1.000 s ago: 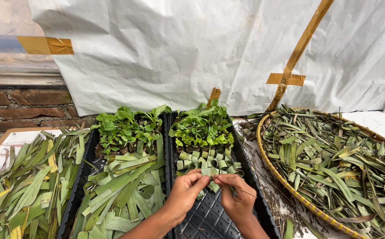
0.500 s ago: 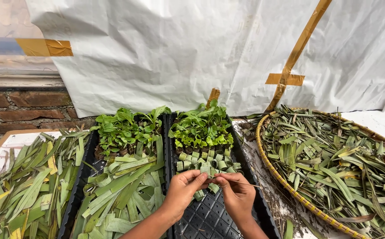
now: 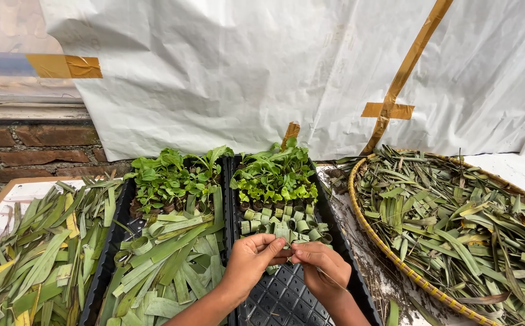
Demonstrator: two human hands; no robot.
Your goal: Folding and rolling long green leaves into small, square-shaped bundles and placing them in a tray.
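My left hand point(image 3: 251, 261) and my right hand point(image 3: 320, 264) meet fingertip to fingertip over the right black seedling tray point(image 3: 286, 299). Between the fingers they pinch a small rolled green leaf strip point(image 3: 284, 252), mostly hidden by the fingers. Just beyond the hands stand rows of small rolled leaf cups point(image 3: 280, 222) in the tray. Behind these grow green seedlings point(image 3: 276, 172). The near part of the tray shows bare black cells.
A second black tray point(image 3: 108, 253) on the left holds seedlings point(image 3: 172, 175) and a pile of cut leaf strips point(image 3: 166, 265). More leaf strips point(image 3: 30, 253) lie on a board at far left. A round woven basket point(image 3: 389, 253) of long leaves sits right. White sheeting point(image 3: 262, 66) hangs behind.
Both hands have shifted slightly and drawn closer together, fingertips now pressed on the leaf strip. The trays and leaves have not moved.
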